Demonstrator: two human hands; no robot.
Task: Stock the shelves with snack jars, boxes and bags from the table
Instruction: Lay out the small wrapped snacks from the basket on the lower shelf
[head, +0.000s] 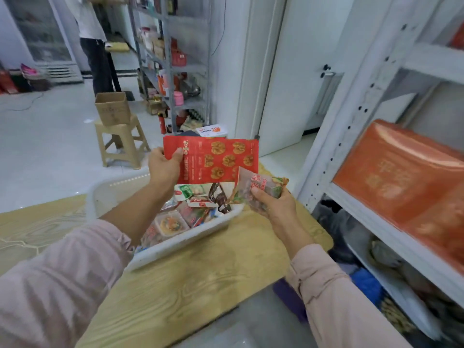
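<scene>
Red walnut bag (218,159) held in left hand (164,167) grip; small snack packet (256,189) pinched by right hand (273,204), above white tray (175,247) on worktop (200,285).

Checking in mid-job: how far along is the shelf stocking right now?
Done: an orange box already sits on the white shelf. In hand: the left hand holds a red walnut bag, the right hand a smaller snack bag. Left: the white tray on the table holds many more packets.
</scene>
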